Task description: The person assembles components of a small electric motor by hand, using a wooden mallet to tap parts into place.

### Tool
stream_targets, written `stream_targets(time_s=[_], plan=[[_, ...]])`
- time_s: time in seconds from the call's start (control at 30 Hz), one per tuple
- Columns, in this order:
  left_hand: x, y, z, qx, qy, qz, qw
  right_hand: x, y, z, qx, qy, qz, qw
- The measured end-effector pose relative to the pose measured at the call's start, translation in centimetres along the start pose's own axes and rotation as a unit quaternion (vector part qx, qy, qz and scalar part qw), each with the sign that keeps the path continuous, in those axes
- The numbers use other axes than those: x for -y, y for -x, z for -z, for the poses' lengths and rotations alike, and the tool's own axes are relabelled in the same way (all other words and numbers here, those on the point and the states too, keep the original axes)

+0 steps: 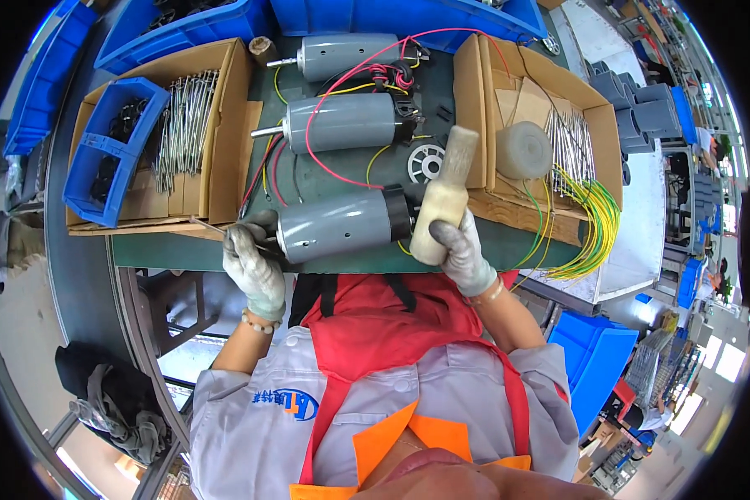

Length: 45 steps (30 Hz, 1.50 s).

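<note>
A grey cylindrical motor (337,225) lies on its side at the table's near edge, its black end cap to the right. My left hand (256,265), in a pale glove with dark fingertips, is closed at the motor's left end, around its shaft area. A thin metal rod (208,224) sticks out leftward from those fingers; its other end is hidden. My gloved right hand (465,254) grips the thick pale part of a wooden mallet (442,212), its narrower part pointing up and away. The mallet stands just right of the black cap, partly in front of it.
Two more grey motors (350,121) lie beyond, with red and yellow wires. Cardboard boxes of metal rods flank them: the left box (229,125) holds a blue bin (108,150), the right box (596,100) a round pale block (523,150). Green-yellow wires (596,237) hang over its front. A slotted disc (426,163) lies between.
</note>
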<state>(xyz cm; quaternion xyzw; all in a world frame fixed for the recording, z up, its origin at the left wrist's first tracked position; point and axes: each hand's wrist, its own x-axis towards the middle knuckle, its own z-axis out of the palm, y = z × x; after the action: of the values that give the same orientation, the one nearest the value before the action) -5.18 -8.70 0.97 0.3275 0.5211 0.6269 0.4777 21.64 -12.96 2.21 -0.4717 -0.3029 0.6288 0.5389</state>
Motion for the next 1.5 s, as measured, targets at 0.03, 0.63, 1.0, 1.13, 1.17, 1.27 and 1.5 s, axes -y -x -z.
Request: stream_targets(time_s=[0.03,0.63,1.0,1.13,1.17,1.27,1.5], plan=[[0.2,-0.5,-0.2,-0.001,0.001,0.001,1.000,-0.4,-0.7,0.0,0.000,0.001,-0.001,1.000],[-5.4,-4.0,-5.7,0.382,-0.027,-0.007,0.924,-0.3,-2.5,0.5,-0.016,0.034,0.085,0.996],[-3.6,-3.7,-6.4,0.376,-0.014,0.051,0.925,3.6,3.2,0.1,-0.038,0.098,0.068,0.992],[-3.6,-3.5,-6.1,0.397,-0.039,0.018,0.917,6.1,4.2,-1.0,-0.049,0.108,0.023,0.993],[-3.5,-3.4,-6.1,0.401,-0.038,0.002,0.915,6.8,4.5,-1.3,-0.057,0.123,-0.006,0.991],[-2.9,-3.6,-6.1,0.415,-0.039,-0.026,0.909,9.5,5.1,-2.9,-0.062,0.298,0.009,0.953],[-2.8,-3.5,-6.1,0.417,-0.076,-0.086,0.902,16.7,2.9,-9.2,0.083,0.716,0.272,0.637]])
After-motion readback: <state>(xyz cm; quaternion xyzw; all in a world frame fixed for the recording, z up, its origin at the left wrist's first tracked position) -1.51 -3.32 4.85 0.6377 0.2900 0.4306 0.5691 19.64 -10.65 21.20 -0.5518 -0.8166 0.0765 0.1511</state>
